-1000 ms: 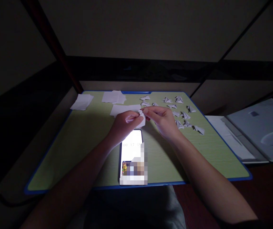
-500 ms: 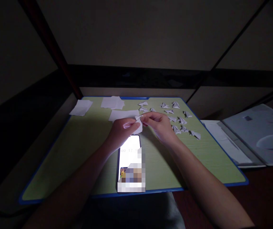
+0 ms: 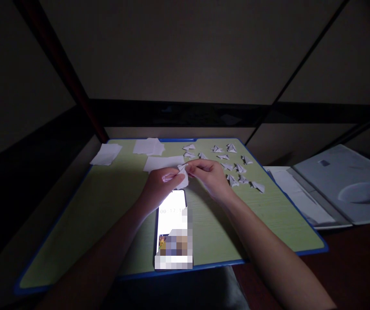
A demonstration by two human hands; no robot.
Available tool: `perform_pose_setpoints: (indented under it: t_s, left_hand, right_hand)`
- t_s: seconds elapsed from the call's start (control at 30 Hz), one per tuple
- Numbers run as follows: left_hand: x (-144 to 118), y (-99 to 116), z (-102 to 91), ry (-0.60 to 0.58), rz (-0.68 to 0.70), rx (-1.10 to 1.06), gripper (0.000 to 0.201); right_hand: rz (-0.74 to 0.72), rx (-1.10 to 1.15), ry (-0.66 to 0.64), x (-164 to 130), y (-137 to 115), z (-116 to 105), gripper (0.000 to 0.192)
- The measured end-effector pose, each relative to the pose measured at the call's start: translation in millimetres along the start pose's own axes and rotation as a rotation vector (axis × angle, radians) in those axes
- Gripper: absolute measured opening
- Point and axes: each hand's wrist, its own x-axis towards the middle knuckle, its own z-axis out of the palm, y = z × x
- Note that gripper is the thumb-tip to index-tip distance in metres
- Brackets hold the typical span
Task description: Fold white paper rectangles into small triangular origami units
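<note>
A small folded piece of white paper (image 3: 181,181) is held above the middle of the table, just beyond the phone. My left hand (image 3: 160,185) grips its left side, the thumb lying over the near face. At its upper right edge, my right hand (image 3: 209,174) pinches the paper between thumb and fingers. The fingers hide part of the folds. To the right of my right hand lie several small folded paper planes (image 3: 232,180). Behind my left hand is a flat white sheet (image 3: 159,163).
A lit phone (image 3: 172,224) showing a timer lies at the near edge of the green, blue-rimmed table (image 3: 101,224). Two stacks of white paper, a left stack (image 3: 106,154) and a middle stack (image 3: 147,147), rest at the back. An open white box (image 3: 343,185) stands beyond the right edge.
The whole view has shifted slightly, so the table sits lower and further left. Both hands keep hold of the paper, with the fingers barely moved.
</note>
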Motion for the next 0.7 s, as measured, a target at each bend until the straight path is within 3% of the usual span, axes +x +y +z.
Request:
perform_pose_setpoints:
  t_s: [0.7]
  left_hand:
    - [-0.4, -5.3, 2.2, 0.0, 0.031, 0.043, 0.021]
  right_hand:
    - [-0.109, -0.038, 0.048, -0.5, 1.5, 0.1, 0.005]
